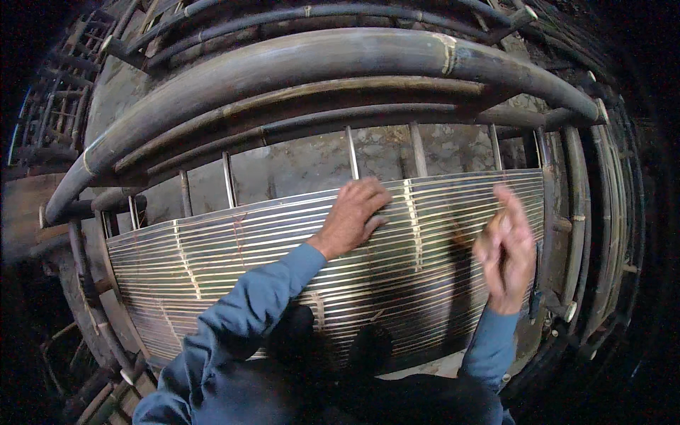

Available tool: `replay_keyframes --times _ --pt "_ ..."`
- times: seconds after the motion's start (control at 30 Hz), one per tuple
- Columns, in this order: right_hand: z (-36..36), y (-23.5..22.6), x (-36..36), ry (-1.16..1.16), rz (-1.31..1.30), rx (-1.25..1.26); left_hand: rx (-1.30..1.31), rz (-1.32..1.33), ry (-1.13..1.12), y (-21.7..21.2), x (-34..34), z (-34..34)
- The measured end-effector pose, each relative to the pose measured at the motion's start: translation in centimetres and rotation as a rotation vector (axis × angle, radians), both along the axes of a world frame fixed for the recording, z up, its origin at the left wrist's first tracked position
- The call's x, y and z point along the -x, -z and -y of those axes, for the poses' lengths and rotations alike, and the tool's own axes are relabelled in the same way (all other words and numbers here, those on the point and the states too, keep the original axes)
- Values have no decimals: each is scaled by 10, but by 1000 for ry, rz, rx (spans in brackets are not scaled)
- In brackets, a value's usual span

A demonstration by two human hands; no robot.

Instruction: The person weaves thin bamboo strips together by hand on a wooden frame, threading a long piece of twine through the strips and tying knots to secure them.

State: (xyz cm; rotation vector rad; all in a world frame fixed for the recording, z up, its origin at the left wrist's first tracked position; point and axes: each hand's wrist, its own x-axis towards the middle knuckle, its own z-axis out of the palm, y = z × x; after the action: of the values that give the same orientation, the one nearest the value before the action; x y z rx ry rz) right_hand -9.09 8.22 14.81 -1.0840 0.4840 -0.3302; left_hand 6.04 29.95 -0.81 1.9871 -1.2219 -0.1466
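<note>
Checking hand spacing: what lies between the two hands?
In the head view, the slatted panel, crossed by a pale line, lies between the left hand and right hand.

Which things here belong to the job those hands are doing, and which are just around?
Seemingly part of the job:
slatted panel, under the left hand
thick bamboo rail, seemingly its frame

Apparently just around:
bamboo poles, far left
another pole, beyond the rail

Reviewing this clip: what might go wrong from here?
The left hand lies bare at the far edge of the slatted panel; a rough slat could perhaps scratch it.

The right hand, blurred and near the panel's right end, might knock the bamboo pole beyond it.
</note>
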Motion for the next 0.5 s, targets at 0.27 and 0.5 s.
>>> replay_keyframes --times 0.27,0.5 --pt "66 39 135 158 -860 1387 120 -220 426 -19 87 0" --pt "-54 113 -22 -548 -530 51 -335 -34 687 -56 132 -9"
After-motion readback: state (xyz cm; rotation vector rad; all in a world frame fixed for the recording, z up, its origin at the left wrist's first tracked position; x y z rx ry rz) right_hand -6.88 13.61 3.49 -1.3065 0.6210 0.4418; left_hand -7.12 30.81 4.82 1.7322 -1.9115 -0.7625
